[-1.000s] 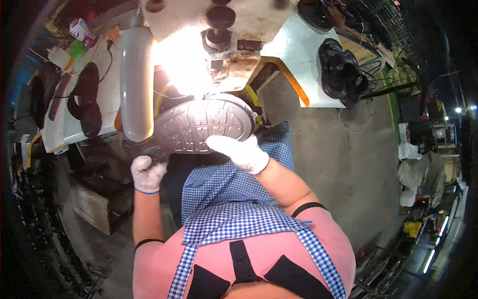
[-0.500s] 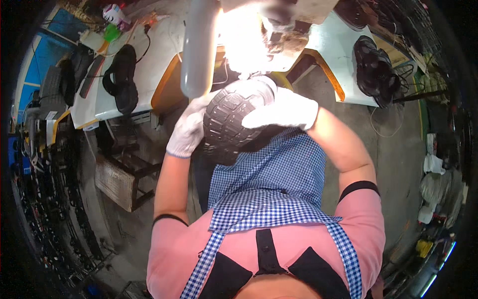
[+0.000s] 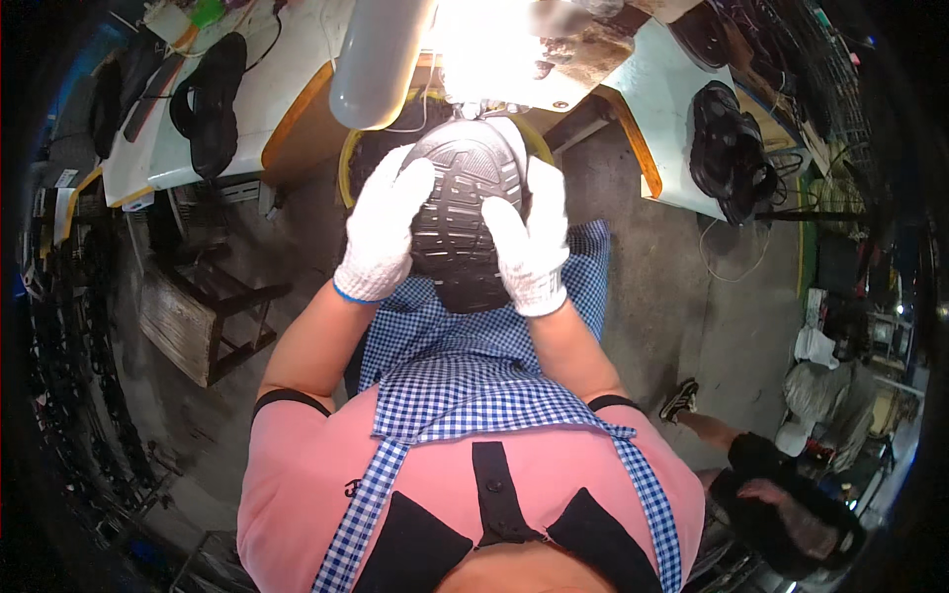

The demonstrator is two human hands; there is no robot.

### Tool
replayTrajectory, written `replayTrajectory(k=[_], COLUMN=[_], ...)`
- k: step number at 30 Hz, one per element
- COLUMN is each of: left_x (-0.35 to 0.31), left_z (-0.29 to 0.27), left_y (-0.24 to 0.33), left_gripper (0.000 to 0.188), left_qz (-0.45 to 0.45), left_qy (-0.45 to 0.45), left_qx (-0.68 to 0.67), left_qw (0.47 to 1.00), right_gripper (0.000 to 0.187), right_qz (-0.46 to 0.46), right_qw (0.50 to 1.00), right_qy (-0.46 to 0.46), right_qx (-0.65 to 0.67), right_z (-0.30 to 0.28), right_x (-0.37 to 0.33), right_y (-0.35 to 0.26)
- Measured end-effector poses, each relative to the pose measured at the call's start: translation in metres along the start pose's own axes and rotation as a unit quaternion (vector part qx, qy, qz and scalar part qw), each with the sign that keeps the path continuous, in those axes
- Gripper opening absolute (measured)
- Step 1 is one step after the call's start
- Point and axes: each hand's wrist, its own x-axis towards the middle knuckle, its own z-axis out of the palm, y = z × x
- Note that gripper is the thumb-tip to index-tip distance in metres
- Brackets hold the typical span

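A black shoe [image 3: 460, 222] with a deeply ridged sole is held up before me, its sole turned toward me. White knitted gloves cover both hands. On the shoe's left edge my left hand [image 3: 384, 227] is closed, thumb lying on the tread. From the other side my right hand [image 3: 526, 237] grips it, with the thumb pressed on the sole and the fingers behind. The shoe's far end reaches up to the brightly lit sewing-type machine [image 3: 583, 64]; glare and the shoe hide the contact there. The shoe's upper is out of sight.
A grey cylinder [image 3: 381, 69] juts out beside the lamp glare. Black sandals lie on the left bench [image 3: 213, 109] and the right bench [image 3: 727, 148]. A yellow-rimmed bin [image 3: 348, 163] stands beneath the machine. A wooden stool [image 3: 183, 321] is at left. Another person [image 3: 781, 494] is behind at right.
The shoe has turned from slanted to nearly upright, sole toward me. My right hand has moved down along its right side. Another person has come into view at the lower right.
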Motion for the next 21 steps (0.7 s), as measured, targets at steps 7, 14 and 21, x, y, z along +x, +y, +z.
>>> replayTrajectory(k=[7, 14, 21], left_x=[-0.001, 0.021, 0.029], left_z=[-0.006, -0.014, 0.004], left_y=[-0.046, -0.035, 0.015], left_gripper=[0.045, 0.065, 0.055], left_qz=[0.044, 0.003, 0.072], left_qy=[0.078, 0.005, -0.043], left_qx=[0.015, 0.184, 0.365], left_qw=[0.996, 0.983, 0.927], right_gripper=[0.043, 0.044, 0.039], right_qz=[-0.067, -0.258, -0.127], right_qw=[0.979, 0.896, 0.883], right_qy=[-0.174, -0.32, -0.447], right_qx=[-0.082, -0.17, 0.072], right_z=[-0.033, -0.059, -0.052], right_x=[0.04, 0.094, 0.132], right_y=[-0.008, 0.004, 0.014])
